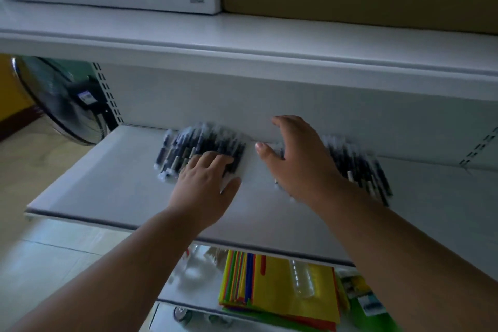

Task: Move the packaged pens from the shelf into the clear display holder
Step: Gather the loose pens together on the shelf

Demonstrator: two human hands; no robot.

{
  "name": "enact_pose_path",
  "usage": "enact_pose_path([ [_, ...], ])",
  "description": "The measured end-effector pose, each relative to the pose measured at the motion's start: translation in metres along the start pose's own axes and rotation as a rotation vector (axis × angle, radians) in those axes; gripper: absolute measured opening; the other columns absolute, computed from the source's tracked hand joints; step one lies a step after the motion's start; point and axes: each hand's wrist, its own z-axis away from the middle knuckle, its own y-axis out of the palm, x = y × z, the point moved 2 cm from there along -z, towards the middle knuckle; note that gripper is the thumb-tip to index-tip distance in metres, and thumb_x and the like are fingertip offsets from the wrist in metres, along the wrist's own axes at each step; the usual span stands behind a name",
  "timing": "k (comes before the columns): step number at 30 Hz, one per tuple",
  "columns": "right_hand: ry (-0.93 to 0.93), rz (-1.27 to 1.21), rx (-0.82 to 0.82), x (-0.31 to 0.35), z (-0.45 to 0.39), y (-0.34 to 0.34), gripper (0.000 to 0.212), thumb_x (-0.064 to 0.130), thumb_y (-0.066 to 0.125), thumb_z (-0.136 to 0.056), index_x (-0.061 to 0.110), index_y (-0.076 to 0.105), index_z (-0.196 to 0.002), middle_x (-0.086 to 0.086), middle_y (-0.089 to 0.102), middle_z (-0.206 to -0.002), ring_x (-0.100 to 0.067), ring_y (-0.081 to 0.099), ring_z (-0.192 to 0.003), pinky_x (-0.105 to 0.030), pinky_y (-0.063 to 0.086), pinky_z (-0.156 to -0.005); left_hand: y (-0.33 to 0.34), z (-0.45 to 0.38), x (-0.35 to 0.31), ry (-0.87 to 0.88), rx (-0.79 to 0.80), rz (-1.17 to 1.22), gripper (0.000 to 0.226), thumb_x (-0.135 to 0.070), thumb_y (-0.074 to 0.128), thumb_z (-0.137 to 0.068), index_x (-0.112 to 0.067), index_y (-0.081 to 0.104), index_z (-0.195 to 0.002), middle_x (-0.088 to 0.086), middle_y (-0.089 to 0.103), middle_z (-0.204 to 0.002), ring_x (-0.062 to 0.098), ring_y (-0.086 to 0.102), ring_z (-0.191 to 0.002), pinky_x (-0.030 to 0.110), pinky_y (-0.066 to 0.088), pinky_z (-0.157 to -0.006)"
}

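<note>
Left hand [206, 178] flat on dark wrapped pens [199, 147]; right hand [299, 159] spread, holding nothing.

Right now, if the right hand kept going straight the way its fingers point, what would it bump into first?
Probably the white back panel of the shelf. The right hand is open, its fingers aimed up and back just left of the right pile of dark packaged pens. Depth is unclear, so the fingers may brush those pens first.

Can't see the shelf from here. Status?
Left hand flat on left pen pile. Right hand open, beside right pile. Holder not visible.
</note>
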Motion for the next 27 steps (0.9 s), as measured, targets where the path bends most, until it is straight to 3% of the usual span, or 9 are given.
enact_pose_path([
  [5,0.069,-0.010,-0.017,0.043,-0.012,0.037,0.059,0.044,0.056,-0.094,0.012,0.044,-0.143,-0.006,0.046,-0.143,-0.024,0.042,-0.131,-0.035,0.034,-0.108,-0.014,-0.005,0.066,0.032,0.014,0.021,0.062,-0.059,0.035,-0.087,-0.021,0.056,-0.131,0.003,0.059,-0.128,0.031,0.050,-0.121,0.043,0.042,-0.099],
  [8,0.116,0.007,-0.007,0.057,-0.016,0.049,0.060,0.044,0.055,-0.094,0.012,0.044,-0.143,-0.006,0.046,-0.143,-0.024,0.041,-0.132,-0.035,0.034,-0.109,-0.020,-0.015,0.091,0.005,0.021,0.057,0.057,-0.054,0.042,-0.089,-0.020,0.054,-0.133,0.005,0.055,-0.133,0.031,0.045,-0.126,0.044,0.039,-0.101],
  [13,0.187,0.036,0.025,0.062,-0.020,0.069,0.060,0.045,0.055,-0.094,0.013,0.044,-0.143,-0.006,0.047,-0.143,-0.023,0.042,-0.132,-0.035,0.035,-0.109,-0.007,-0.048,0.131,-0.185,0.184,0.160,0.064,-0.059,0.040,-0.093,-0.026,0.034,-0.147,0.011,0.031,-0.155,0.035,0.020,-0.145,0.053,0.025,-0.116],
  [16,0.242,0.026,0.067,0.061,-0.024,0.084,0.059,0.044,0.055,-0.094,0.013,0.044,-0.143,-0.006,0.046,-0.144,-0.023,0.042,-0.133,-0.033,0.034,-0.109,0.000,-0.059,0.137,-0.198,0.248,0.188,0.073,-0.068,0.035,-0.089,-0.023,0.033,-0.147,0.012,0.036,-0.151,0.036,0.029,-0.141,0.053,0.028,-0.115],
  [20,0.334,-0.011,0.178,0.055,-0.035,0.109,0.058,0.042,0.051,-0.098,0.014,0.038,-0.146,-0.006,0.040,-0.150,-0.022,0.037,-0.137,-0.028,0.030,-0.107,0.002,-0.065,0.133,-0.153,0.211,0.198,0.068,-0.059,0.042,-0.094,-0.017,0.034,-0.147,0.010,0.039,-0.149,0.031,0.036,-0.135,0.045,0.030,-0.114],
  [24,0.422,-0.050,0.263,0.051,-0.046,0.131,0.058,0.039,0.044,-0.101,0.012,0.030,-0.150,-0.010,0.031,-0.156,-0.024,0.031,-0.142,-0.033,0.027,-0.113,0.008,-0.067,0.133,-0.120,0.284,0.144,0.075,-0.058,0.030,-0.099,-0.015,0.011,-0.157,0.010,0.013,-0.164,0.027,0.010,-0.151,0.040,0.011,-0.122],
  [27,0.437,-0.041,0.278,0.051,-0.048,0.138,0.055,0.035,0.039,-0.104,0.010,0.028,-0.151,-0.010,0.028,-0.158,-0.023,0.028,-0.144,-0.032,0.023,-0.115,0.012,-0.065,0.124,-0.052,0.332,0.107,0.072,-0.054,0.022,-0.101,-0.011,0.005,-0.158,0.012,0.005,-0.165,0.025,0.001,-0.152,0.036,0.004,-0.123],
])
